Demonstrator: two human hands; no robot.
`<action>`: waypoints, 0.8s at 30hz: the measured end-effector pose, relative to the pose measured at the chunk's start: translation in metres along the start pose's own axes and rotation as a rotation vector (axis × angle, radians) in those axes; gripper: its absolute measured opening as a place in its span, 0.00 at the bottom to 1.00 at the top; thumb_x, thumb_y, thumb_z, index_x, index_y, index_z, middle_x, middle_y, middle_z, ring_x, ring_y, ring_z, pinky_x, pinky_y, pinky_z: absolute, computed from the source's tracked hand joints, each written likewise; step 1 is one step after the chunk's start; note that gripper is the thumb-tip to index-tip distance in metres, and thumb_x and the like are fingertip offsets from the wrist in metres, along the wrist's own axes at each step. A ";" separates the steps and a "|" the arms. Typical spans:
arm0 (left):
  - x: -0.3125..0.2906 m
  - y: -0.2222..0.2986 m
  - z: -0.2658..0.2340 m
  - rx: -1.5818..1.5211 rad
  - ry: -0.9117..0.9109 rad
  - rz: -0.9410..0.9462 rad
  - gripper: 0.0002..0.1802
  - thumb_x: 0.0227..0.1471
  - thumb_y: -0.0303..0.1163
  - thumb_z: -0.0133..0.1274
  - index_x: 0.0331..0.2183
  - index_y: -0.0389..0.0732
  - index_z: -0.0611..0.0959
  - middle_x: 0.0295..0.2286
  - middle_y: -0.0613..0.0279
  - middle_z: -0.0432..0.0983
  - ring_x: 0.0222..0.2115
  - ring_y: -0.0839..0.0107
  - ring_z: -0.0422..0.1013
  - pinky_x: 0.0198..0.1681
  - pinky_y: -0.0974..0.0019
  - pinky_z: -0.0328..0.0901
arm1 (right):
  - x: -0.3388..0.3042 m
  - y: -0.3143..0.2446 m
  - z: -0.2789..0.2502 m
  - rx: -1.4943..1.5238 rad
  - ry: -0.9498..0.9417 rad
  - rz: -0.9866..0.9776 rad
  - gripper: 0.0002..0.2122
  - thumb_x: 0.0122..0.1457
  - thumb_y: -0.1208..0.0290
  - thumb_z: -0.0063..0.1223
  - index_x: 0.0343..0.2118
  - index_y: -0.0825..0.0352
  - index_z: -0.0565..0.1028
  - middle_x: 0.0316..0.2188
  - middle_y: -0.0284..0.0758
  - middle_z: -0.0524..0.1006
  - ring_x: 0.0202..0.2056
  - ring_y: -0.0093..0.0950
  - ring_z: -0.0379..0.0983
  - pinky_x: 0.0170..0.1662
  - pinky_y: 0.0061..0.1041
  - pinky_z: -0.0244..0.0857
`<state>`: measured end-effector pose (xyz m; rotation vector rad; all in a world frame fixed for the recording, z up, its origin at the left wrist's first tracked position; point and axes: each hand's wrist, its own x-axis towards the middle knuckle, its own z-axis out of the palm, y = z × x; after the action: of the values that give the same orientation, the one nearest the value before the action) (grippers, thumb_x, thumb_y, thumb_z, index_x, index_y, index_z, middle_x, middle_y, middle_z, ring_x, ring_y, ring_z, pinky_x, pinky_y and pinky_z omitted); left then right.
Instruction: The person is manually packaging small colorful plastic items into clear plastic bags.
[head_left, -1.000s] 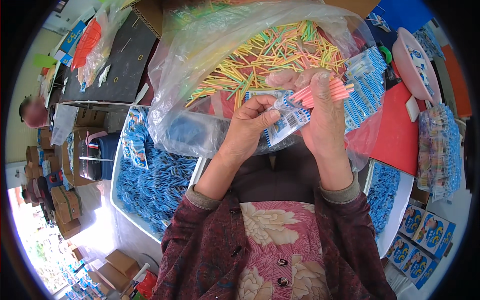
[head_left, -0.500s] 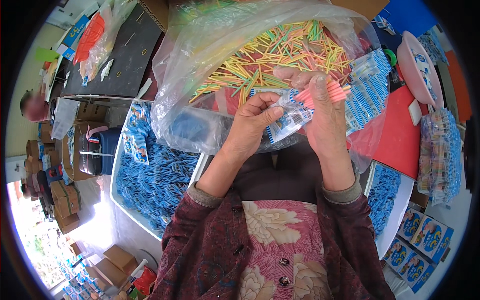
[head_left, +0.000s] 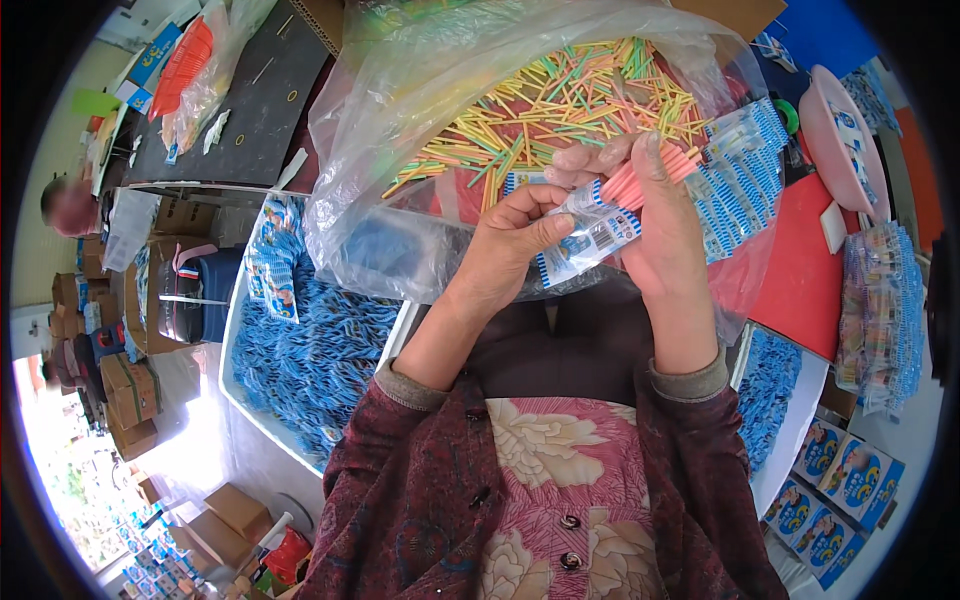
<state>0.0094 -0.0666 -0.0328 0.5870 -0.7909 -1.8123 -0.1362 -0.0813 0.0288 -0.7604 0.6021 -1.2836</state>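
My left hand (head_left: 512,238) pinches a small blue-and-white printed packet (head_left: 588,250) between thumb and fingers. My right hand (head_left: 668,222) is closed around a bundle of thin pink sticks (head_left: 628,188). The bundle's left ends meet the packet's upper edge; whether they are inside it is hard to see. Beyond both hands, loose yellow, green and pink sticks (head_left: 500,125) lie spread on a clear plastic bag (head_left: 345,215). A row of overlapping blue-and-white packets (head_left: 742,190) lies just right of my right hand.
A white-walled bin (head_left: 232,375) of blue packets stands at left, with a similar one (head_left: 792,455) at right. A pink basin (head_left: 815,110) sits far right, above stacked clear packs (head_left: 880,310). At far left are a dark table (head_left: 250,130), cartons (head_left: 130,392) and another person (head_left: 70,207).
Both hands have shifted slightly right, along with the packet and the pink sticks. The right hand's fingers have moved a little lower, nearer the packet's edge.
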 end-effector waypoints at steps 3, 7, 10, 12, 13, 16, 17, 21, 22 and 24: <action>0.000 0.002 -0.001 0.006 -0.015 0.006 0.12 0.51 0.24 0.54 0.39 0.37 0.76 0.33 0.66 0.74 0.34 0.79 0.69 0.39 0.74 0.65 | 0.002 0.002 -0.001 -0.023 -0.008 -0.004 0.17 0.62 0.56 0.40 0.30 0.67 0.69 0.37 0.47 0.75 0.42 0.39 0.72 0.49 0.38 0.65; -0.003 0.003 -0.008 0.012 0.012 -0.017 0.10 0.51 0.25 0.53 0.38 0.36 0.76 0.33 0.67 0.74 0.34 0.80 0.69 0.39 0.74 0.65 | 0.007 0.010 -0.004 0.045 -0.023 0.037 0.16 0.62 0.56 0.40 0.30 0.67 0.69 0.38 0.47 0.75 0.43 0.37 0.72 0.50 0.37 0.64; 0.000 0.000 -0.005 0.032 0.017 0.024 0.07 0.52 0.26 0.52 0.36 0.38 0.76 0.32 0.68 0.73 0.34 0.81 0.68 0.38 0.74 0.64 | 0.002 0.008 -0.003 -0.168 -0.029 -0.029 0.15 0.63 0.59 0.40 0.30 0.68 0.69 0.39 0.46 0.75 0.43 0.35 0.71 0.50 0.34 0.63; 0.004 -0.005 -0.002 0.022 0.002 0.085 0.06 0.52 0.26 0.52 0.35 0.39 0.75 0.31 0.69 0.72 0.33 0.81 0.68 0.37 0.74 0.64 | -0.005 0.007 -0.001 -0.312 0.072 -0.064 0.14 0.63 0.61 0.40 0.30 0.68 0.69 0.39 0.46 0.75 0.43 0.36 0.71 0.50 0.34 0.63; 0.005 -0.006 0.001 0.008 -0.021 0.107 0.06 0.52 0.26 0.52 0.35 0.40 0.75 0.30 0.70 0.72 0.32 0.82 0.67 0.36 0.74 0.64 | -0.006 0.007 -0.001 -0.354 0.102 -0.087 0.14 0.63 0.61 0.40 0.29 0.68 0.68 0.39 0.46 0.75 0.44 0.37 0.71 0.50 0.35 0.63; 0.002 -0.006 0.007 0.506 0.124 0.386 0.13 0.46 0.27 0.58 0.35 0.40 0.73 0.28 0.65 0.71 0.31 0.77 0.69 0.32 0.71 0.65 | -0.005 0.011 -0.015 -0.071 0.000 -0.066 0.11 0.61 0.62 0.45 0.31 0.67 0.67 0.41 0.48 0.74 0.45 0.40 0.71 0.50 0.40 0.63; -0.001 -0.002 0.009 0.684 0.150 0.487 0.14 0.45 0.27 0.58 0.35 0.40 0.73 0.29 0.62 0.70 0.31 0.70 0.69 0.33 0.67 0.65 | -0.004 0.012 -0.015 -0.059 -0.029 -0.058 0.11 0.61 0.62 0.45 0.31 0.67 0.67 0.41 0.48 0.74 0.45 0.40 0.71 0.50 0.40 0.63; -0.004 0.015 0.008 1.119 0.192 0.736 0.18 0.38 0.29 0.59 0.35 0.42 0.73 0.31 0.56 0.68 0.35 0.54 0.66 0.39 0.56 0.60 | -0.002 0.015 -0.013 -0.145 0.053 -0.060 0.15 0.63 0.59 0.40 0.35 0.68 0.68 0.42 0.47 0.73 0.45 0.38 0.71 0.50 0.36 0.64; -0.003 0.017 0.011 1.225 0.217 0.789 0.18 0.37 0.29 0.59 0.35 0.43 0.73 0.31 0.57 0.68 0.35 0.54 0.65 0.41 0.56 0.58 | -0.002 0.016 -0.010 -0.214 0.087 -0.125 0.15 0.63 0.59 0.40 0.37 0.69 0.68 0.42 0.46 0.73 0.45 0.37 0.70 0.50 0.35 0.63; -0.002 0.019 0.014 1.255 0.247 0.794 0.19 0.36 0.30 0.58 0.35 0.45 0.73 0.30 0.58 0.67 0.34 0.56 0.64 0.41 0.56 0.57 | -0.001 0.022 -0.004 -0.267 0.130 -0.192 0.17 0.63 0.58 0.40 0.41 0.70 0.69 0.42 0.45 0.74 0.46 0.36 0.70 0.51 0.34 0.63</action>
<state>0.0120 -0.0663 -0.0087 1.0367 -1.6610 -0.3561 -0.1263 -0.0791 0.0092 -0.9780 0.8328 -1.4537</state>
